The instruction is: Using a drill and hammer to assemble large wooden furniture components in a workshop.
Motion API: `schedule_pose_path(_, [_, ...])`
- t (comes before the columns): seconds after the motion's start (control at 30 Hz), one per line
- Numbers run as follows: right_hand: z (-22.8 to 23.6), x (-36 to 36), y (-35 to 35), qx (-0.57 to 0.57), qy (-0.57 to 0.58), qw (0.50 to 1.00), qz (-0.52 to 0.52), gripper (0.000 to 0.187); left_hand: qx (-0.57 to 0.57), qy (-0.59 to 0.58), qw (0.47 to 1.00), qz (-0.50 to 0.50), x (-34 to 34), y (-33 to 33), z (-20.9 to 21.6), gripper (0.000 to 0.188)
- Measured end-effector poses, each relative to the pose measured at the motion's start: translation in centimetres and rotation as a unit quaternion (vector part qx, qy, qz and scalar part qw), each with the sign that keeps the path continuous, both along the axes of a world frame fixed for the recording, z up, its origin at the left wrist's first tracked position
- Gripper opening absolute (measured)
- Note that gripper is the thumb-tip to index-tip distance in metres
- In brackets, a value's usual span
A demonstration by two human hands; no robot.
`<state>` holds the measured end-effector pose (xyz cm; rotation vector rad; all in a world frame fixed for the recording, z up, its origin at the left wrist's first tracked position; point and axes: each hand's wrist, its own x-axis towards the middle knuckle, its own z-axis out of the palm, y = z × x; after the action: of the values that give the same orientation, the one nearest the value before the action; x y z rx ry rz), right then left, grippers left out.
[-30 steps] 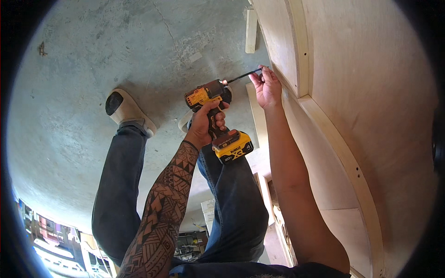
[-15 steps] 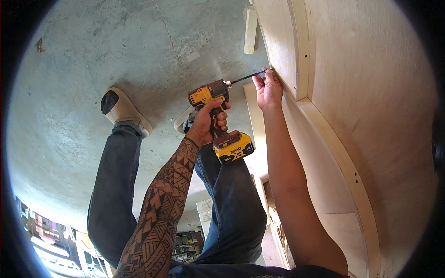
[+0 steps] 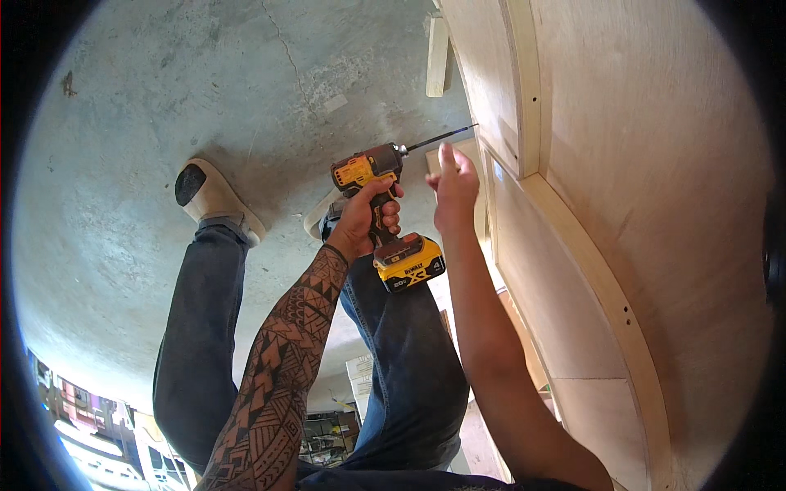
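My left hand (image 3: 360, 219) is wrapped round the grip of a yellow-and-black cordless impact driver (image 3: 357, 170), a finger near its trigger. A long dark driver bit (image 3: 438, 139) runs from the chuck up to the right. Its tip meets the lower edge of a pale plywood panel (image 3: 496, 69); whether a screw sits there is too small to tell. Just below the bit is my right hand (image 3: 455, 192), apart from the panel. One finger points up and another sticks out to the left, with nothing visible between them.
A curved wooden frame strip (image 3: 594, 254) with small dark holes borders the plywood on the right. A short wood offcut (image 3: 438, 57) lies on the concrete floor (image 3: 164, 90) beside the panel. My legs and shoes (image 3: 214, 192) are below the driver. White boxes (image 3: 360, 380) stand behind.
My right hand has let go at the bit's tip and drawn back down and left, away from the panel. The driver stays nearly in place, its bit tip now exposed.
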<state>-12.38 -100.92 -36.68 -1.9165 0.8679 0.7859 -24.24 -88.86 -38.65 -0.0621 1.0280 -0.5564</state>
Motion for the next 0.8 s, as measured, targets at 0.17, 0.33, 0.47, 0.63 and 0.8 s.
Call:
schedule_pose_path(0.17, [12.8,-2.6,2.9,0.236,-0.055,0.95,-0.198,0.027,0.008,0.0,1.0,0.001,0.1,0.5,0.0,0.027])
schedule_pose_path(0.33, [15.9,-5.4,7.3,0.394,-0.16,0.862,-0.274,0.029,-0.009,0.001,1.0,0.006,2.0,-0.8,-0.7,0.026])
schedule_pose_path(0.47, [16.6,-6.0,10.2,0.373,-0.171,0.883,-0.23,0.028,0.018,-0.041,0.999,-0.011,1.1,-0.8,-2.9,0.026])
schedule_pose_path(0.63, [16.4,-5.9,12.4,0.434,-0.139,0.867,-0.203,0.027,0.099,-0.067,0.989,0.086,-4.9,-3.8,-8.7,0.033])
schedule_pose_path(0.8, [13.9,-5.1,10.5,0.394,-0.141,0.89,-0.182,0.022,-0.073,-0.13,0.974,0.17,-1.9,-6.4,-8.8,0.04])
